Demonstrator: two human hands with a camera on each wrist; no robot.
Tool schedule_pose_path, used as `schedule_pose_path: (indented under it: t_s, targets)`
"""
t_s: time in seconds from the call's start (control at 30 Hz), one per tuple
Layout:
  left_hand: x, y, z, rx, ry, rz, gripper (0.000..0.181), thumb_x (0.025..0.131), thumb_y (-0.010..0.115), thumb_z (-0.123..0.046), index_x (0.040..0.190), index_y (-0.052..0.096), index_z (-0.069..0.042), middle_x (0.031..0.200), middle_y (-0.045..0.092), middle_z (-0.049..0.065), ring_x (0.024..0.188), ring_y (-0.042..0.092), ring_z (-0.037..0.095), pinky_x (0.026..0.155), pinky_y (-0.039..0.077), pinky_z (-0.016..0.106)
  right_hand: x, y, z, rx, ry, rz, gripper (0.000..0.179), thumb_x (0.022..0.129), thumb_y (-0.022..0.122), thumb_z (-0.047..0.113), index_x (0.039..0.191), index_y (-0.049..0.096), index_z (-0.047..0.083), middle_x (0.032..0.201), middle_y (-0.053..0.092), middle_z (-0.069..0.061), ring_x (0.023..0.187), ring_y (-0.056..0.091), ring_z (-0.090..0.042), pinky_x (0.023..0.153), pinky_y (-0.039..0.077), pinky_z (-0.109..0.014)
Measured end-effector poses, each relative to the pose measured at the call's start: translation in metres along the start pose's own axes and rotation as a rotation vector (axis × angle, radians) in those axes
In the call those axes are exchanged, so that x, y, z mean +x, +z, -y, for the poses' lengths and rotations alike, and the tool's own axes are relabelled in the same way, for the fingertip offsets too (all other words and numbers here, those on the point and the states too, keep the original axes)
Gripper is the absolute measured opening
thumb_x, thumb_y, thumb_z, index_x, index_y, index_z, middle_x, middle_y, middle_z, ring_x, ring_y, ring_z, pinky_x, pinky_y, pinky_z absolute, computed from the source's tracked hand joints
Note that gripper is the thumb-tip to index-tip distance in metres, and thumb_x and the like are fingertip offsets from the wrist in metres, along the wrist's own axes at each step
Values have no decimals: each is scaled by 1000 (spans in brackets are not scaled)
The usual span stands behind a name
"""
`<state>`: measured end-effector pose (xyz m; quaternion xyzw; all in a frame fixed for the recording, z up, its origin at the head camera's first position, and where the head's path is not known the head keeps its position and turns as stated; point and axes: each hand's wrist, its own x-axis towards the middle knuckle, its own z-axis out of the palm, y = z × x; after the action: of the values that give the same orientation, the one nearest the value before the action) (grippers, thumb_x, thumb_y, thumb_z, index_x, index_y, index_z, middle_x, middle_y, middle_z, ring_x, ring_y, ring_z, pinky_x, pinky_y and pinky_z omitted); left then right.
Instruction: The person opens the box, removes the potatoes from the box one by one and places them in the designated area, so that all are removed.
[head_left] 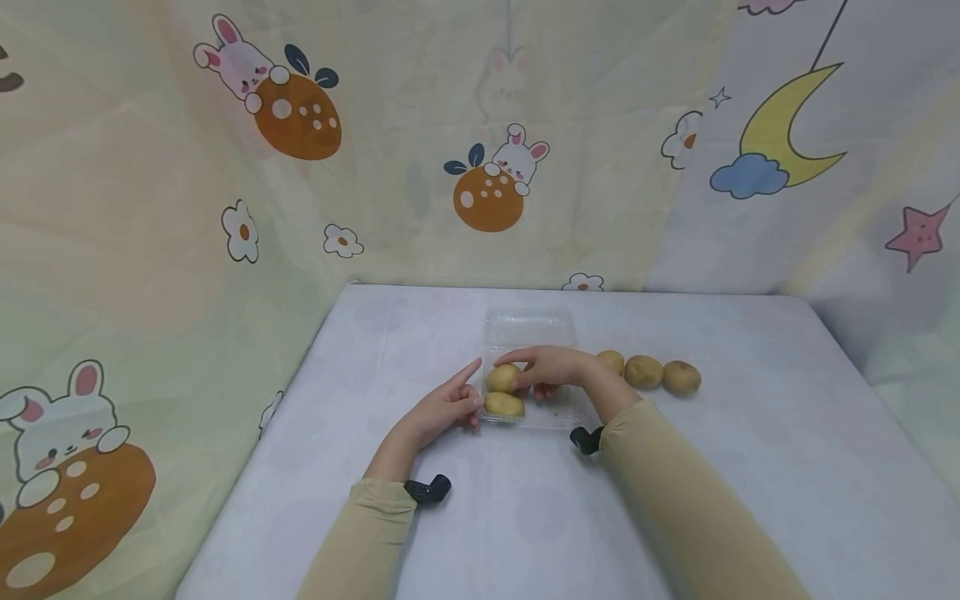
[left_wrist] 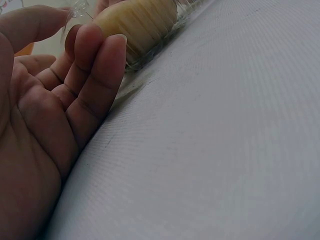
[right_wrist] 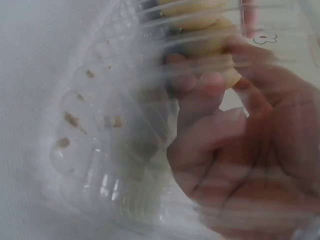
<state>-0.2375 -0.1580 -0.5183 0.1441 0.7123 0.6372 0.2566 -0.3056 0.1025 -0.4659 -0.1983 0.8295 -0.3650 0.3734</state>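
A clear plastic container (head_left: 558, 417) lies on the table with its hinged lid (head_left: 528, 327) folded back. Inside, along its left end, two potatoes sit side by side: a nearer potato (head_left: 504, 405) and a farther potato (head_left: 502, 378). My right hand (head_left: 551, 367) reaches in from the right and grips the farther potato between thumb and fingers. At the container's left wall, my left hand (head_left: 444, 406) has its index finger extended, while its thumb and other fingers hold the plastic edge. In the left wrist view, the nearer potato (left_wrist: 145, 25) shows through the ribbed wall, close to the fingertips.
Right of the container, three more potatoes stand in a row on the table: one partly behind my right wrist, a middle potato (head_left: 643, 372) and an end potato (head_left: 681, 377). Brown specks (right_wrist: 72, 120) lie on the container floor. A patterned cloth (head_left: 405, 208) hangs behind the table.
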Motion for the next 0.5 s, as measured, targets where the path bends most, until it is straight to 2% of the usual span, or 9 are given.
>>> schedule_pose_path:
  t_s: [0.27,0.5]
  targets:
    - [-1,0,-1,13,2,-1,79,96,64,-31,159,16,-31,91,58,4,79,63,19,78,56,36,1,1,0,-8,-14,-11,46,93,68,35,137,54,42,101,67,-5,62,56,-17,55,46,-26]
    - [-1,0,-2,19,-14,-9,78,96,64,-31,158,18,-34,92,58,5,79,64,20,78,57,37,1,1,0,-30,-19,-26,44,93,68,36,135,55,43,101,66,-6,62,55,-17,55,45,-26]
